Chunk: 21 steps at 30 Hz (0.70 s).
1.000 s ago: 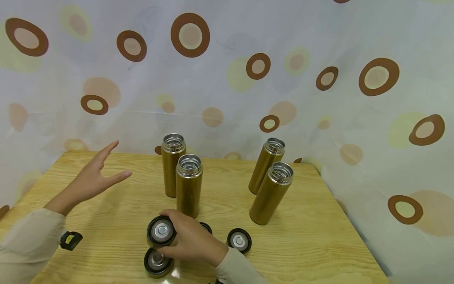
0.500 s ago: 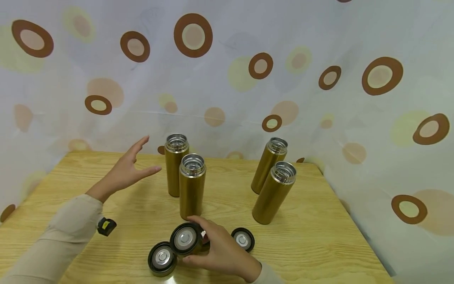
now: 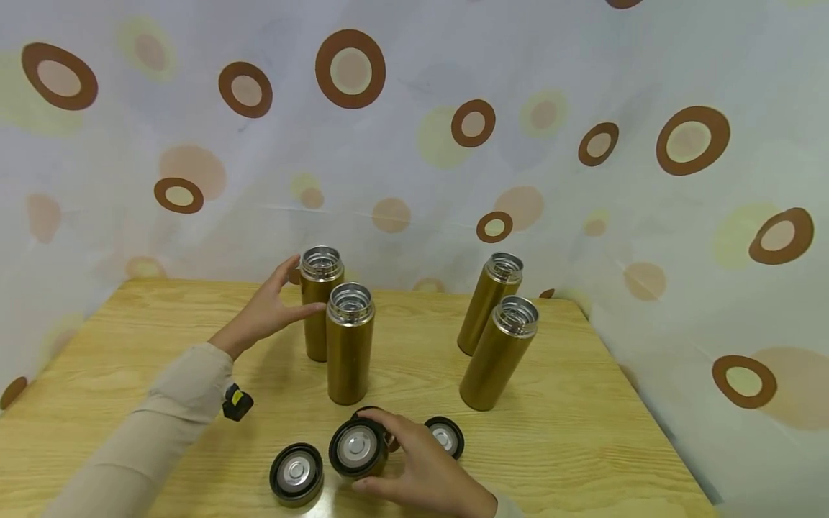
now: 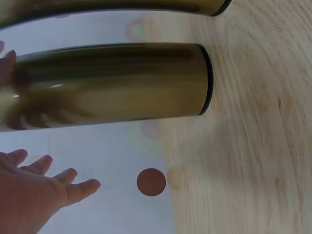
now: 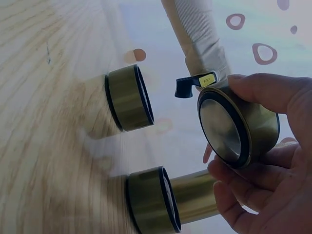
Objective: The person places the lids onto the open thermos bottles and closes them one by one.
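Note:
My right hand (image 3: 432, 467) grips a gold and black bottle lid (image 3: 357, 447), its silvery inside facing up in the head view. In the right wrist view the lid's flat end (image 5: 222, 129) faces the table, thumb on one side and fingers on the other. At the back left stands a gold vacuum flask (image 3: 315, 334), uncapped. My left hand (image 3: 268, 314) reaches to it with thumb and fingers spread on either side. The left wrist view has those fingers (image 4: 36, 195) straight and apart from the flask. In front of it is a second uncapped flask (image 3: 348, 360).
Two more uncapped gold flasks, one behind (image 3: 484, 309) and one in front (image 3: 497, 367), stand on the right. A lid (image 3: 296, 473) lies left of the held one, another (image 3: 447, 436) to its right. A third is partly hidden behind it. A patterned cloth (image 3: 414, 173) backs the wooden table (image 3: 557, 446).
My left hand has moved right to the back left flask. The right hand has carried the lid rightward, away from the lid at the left.

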Tool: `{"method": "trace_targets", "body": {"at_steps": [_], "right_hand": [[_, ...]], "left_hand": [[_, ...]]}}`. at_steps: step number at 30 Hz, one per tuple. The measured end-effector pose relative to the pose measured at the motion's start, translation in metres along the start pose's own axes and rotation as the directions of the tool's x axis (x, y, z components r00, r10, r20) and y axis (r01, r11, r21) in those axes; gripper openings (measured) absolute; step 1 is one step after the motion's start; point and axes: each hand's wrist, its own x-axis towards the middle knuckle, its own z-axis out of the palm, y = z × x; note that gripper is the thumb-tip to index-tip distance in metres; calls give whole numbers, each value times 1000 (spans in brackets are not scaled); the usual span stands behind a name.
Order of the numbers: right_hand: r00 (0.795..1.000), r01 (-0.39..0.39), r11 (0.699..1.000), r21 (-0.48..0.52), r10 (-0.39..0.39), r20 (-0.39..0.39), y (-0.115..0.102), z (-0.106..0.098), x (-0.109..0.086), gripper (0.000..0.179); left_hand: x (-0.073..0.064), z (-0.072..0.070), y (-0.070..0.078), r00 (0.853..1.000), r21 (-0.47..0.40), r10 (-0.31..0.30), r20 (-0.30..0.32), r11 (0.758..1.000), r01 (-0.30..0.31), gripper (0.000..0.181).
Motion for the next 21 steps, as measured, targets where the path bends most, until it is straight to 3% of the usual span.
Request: {"method": "trace_targets", "body": {"at_steps": [12,21], "right_hand": [[1000,1,998,59,-1,4,4,2,-3,73],[1000,-11,999,-37,10,-17,2,-11,-4,72]], "left_hand": [[4,14,-8,996,-236,92,10,968,-87,93],[5,23,-8,997,-205,73,-26,976,-76,85]]}}
